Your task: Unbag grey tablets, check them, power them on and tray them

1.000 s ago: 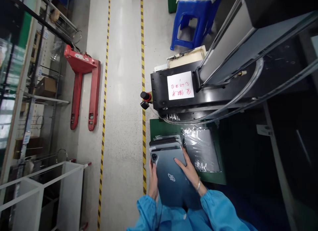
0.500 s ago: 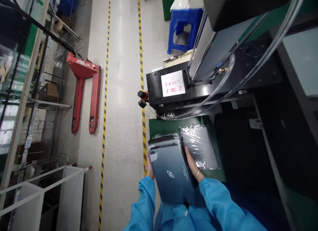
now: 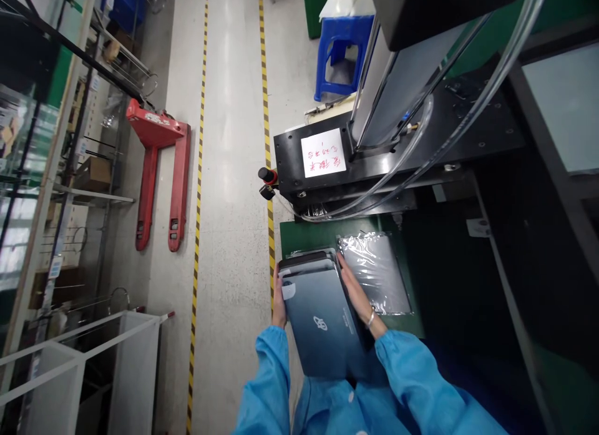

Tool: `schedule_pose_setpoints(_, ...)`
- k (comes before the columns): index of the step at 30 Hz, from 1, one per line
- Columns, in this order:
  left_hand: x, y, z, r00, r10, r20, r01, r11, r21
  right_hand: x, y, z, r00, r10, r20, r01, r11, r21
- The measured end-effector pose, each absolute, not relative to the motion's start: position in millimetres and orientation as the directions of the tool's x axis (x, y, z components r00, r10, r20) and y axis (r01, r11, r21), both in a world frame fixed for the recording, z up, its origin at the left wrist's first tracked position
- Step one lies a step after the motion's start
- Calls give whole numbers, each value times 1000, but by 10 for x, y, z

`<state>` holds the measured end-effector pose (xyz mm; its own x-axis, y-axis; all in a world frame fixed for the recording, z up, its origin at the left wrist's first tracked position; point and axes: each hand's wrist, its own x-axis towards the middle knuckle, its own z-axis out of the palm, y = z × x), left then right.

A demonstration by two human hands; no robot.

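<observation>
A stack of tablets (image 3: 322,322) lies between my two hands, its top one dark blue-grey with a pale logo and a white sticker by the camera corner. My left hand (image 3: 279,304) presses along the stack's left side. Against its right side, near the far corner, rests my right hand (image 3: 356,291), a bracelet on the wrist. Both hands hold the stack from the sides; some fingertips are hidden. Just right of my right hand, a plastic-wrapped grey tablet (image 3: 374,276) lies on the green mat (image 3: 304,234).
Beyond the mat stands a black machine (image 3: 374,148) with clear hoses, a handwritten note (image 3: 323,153) and a black-and-red knob (image 3: 267,176). A blue stool (image 3: 344,57) is behind it. Left are a striped floor line (image 3: 265,110), a red pallet jack (image 3: 161,166) and shelving (image 3: 93,198).
My hands have slid forward along the stack's sides, the right one toward its far corner. The stack's layers look more evenly lined up. The view has shifted slightly.
</observation>
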<state>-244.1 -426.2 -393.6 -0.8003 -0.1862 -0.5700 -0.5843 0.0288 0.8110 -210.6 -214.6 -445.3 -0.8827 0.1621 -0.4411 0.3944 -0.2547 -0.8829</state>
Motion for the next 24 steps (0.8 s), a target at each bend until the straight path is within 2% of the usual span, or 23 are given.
schedule_pose_setpoints(4,-2765,-4303,-3991,-911,-75,-406,-413,147,899,-2581,-2136,-4441,-949,93,-302,281,-191,-941)
schedule_pose_setpoints(9,-2739,-4242,-3942,-946,-62,-319,-324,238,915,-2554,-2160,-4334,-969,79,-233,220,-143,-965)
schedule_pose_setpoints(15,-2467,-4158,-3751,-951,-40,-306,-304,294,906,-2136,-2094,-4210,-961,170,-217,202,-103,-974)
schedule_pose_setpoints(21,-2562,-4138,-3806,-943,-60,-328,-328,338,882,-2240,-2166,-4300,-932,245,-268,252,-95,-963)
schedule_pose_setpoints(24,-2579,-4121,-3727,-943,-44,-330,-324,349,879,-2201,-2160,-4172,-924,256,-284,267,-97,-959)
